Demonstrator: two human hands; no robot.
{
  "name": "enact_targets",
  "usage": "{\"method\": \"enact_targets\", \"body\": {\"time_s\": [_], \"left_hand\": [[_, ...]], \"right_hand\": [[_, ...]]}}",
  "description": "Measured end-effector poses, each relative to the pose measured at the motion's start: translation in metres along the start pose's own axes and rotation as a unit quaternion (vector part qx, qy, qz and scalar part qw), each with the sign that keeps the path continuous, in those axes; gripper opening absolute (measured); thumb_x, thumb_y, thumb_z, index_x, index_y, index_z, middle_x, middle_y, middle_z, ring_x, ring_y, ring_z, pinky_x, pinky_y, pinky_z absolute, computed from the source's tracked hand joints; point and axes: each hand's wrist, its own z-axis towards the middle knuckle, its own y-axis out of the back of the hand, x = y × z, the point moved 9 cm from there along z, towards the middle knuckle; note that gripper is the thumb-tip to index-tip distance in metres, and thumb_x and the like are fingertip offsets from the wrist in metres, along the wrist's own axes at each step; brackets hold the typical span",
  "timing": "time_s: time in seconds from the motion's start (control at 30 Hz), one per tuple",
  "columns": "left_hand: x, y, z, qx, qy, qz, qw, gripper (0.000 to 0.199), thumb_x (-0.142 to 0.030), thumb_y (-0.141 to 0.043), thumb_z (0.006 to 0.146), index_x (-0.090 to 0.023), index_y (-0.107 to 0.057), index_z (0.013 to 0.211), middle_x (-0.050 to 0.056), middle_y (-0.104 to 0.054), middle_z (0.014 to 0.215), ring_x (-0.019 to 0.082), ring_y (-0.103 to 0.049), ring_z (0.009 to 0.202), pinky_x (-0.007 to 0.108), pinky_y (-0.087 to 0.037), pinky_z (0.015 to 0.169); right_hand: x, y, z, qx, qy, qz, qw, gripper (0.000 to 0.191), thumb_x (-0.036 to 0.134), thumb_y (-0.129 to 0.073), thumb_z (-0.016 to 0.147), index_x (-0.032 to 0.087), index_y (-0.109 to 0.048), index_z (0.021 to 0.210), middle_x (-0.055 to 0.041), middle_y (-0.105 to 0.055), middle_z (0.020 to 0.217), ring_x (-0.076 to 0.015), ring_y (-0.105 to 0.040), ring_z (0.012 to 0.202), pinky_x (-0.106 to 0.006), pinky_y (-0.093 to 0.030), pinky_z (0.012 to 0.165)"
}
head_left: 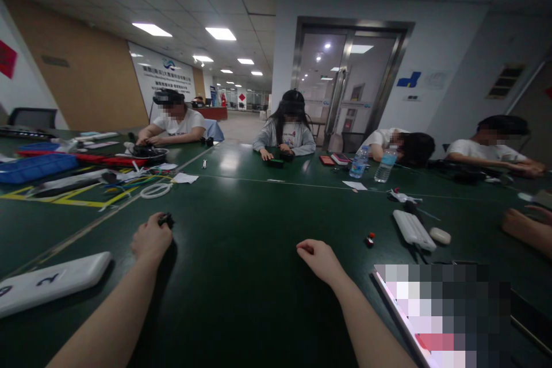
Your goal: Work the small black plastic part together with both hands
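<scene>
My left hand [150,238] rests on the dark green table [241,241] with its fingers closed around a small black object [166,219]. The object sticks out past the fingertips, too small and dark to name. To the right, my right hand [318,259] lies on the table with its fingers curled in and the thumb against them. Nothing shows between those fingers. Farther right of it stands a small red-and-black piece [370,240], apart from the hand. A long white case-like bar [56,282] with dark marks lies left of my left forearm.
At right are a white power bank [413,230], a small white case [440,236], a lit, pixelated screen [399,313] and another person's hand [528,227]. Water bottles [357,162], a coiled white cable [155,190] and a blue tray [38,168] lie farther off. Several people sit around.
</scene>
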Motion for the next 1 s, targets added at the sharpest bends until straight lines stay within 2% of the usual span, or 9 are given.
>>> {"method": "enact_targets", "body": {"time_s": [0.13, 0.27, 0.5, 0.93, 1.0], "left_hand": [[-0.0009, 0.0053, -0.0069, 0.002, 0.027, 0.026, 0.999, 0.048, -0.033, -0.034, 0.085, -0.024, -0.050, 0.130, 0.018, -0.053, 0.122, 0.036, -0.053, 0.109, 0.046, -0.045, 0.084], [-0.0016, 0.0035, -0.0068, 0.024, 0.024, 0.029, 0.999, 0.047, -0.033, -0.033, 0.087, -0.027, -0.051, 0.130, 0.015, -0.051, 0.127, 0.035, -0.052, 0.111, 0.046, -0.045, 0.086], [0.0010, 0.0002, -0.0027, 0.017, 0.026, 0.042, 0.999, 0.046, -0.033, -0.035, 0.086, -0.031, -0.053, 0.129, 0.012, -0.050, 0.131, 0.035, -0.052, 0.112, 0.045, -0.045, 0.086], [0.0045, -0.0023, 0.0021, -0.006, 0.024, 0.036, 0.999, 0.046, -0.033, -0.041, 0.083, -0.028, -0.054, 0.127, 0.013, -0.053, 0.127, 0.035, -0.054, 0.108, 0.046, -0.047, 0.083], [0.0039, -0.0008, 0.0019, -0.015, 0.023, 0.036, 0.999, 0.050, -0.033, -0.042, 0.083, -0.026, -0.049, 0.132, 0.015, -0.055, 0.125, 0.036, -0.055, 0.107, 0.047, -0.046, 0.082]], "right_hand": [[0.0004, 0.0005, -0.0007, -0.002, 0.001, -0.004, 1.000, 0.027, 0.028, -0.052, 0.084, 0.020, -0.063, 0.107, -0.0031, -0.065, 0.108, -0.0178, -0.060, 0.100, -0.030, -0.047, 0.084], [-0.0003, 0.0008, -0.0010, -0.004, 0.005, -0.007, 1.000, 0.027, 0.028, -0.052, 0.084, 0.020, -0.064, 0.107, -0.0032, -0.066, 0.106, -0.0177, -0.061, 0.098, -0.030, -0.047, 0.083], [-0.0031, -0.0008, 0.0029, -0.001, 0.005, -0.012, 1.000, 0.028, 0.029, -0.052, 0.083, 0.021, -0.064, 0.107, -0.0027, -0.066, 0.105, -0.0181, -0.061, 0.098, -0.029, -0.046, 0.082], [-0.0024, 0.0004, 0.0011, -0.001, -0.006, -0.009, 1.000, 0.028, 0.028, -0.052, 0.084, 0.021, -0.063, 0.108, -0.0025, -0.065, 0.108, -0.0176, -0.060, 0.099, -0.028, -0.046, 0.082], [-0.0023, 0.0006, 0.0013, -0.002, -0.007, -0.011, 1.000, 0.028, 0.028, -0.052, 0.084, 0.022, -0.063, 0.108, -0.0026, -0.065, 0.108, -0.0177, -0.060, 0.099, -0.028, -0.046, 0.082]]}}
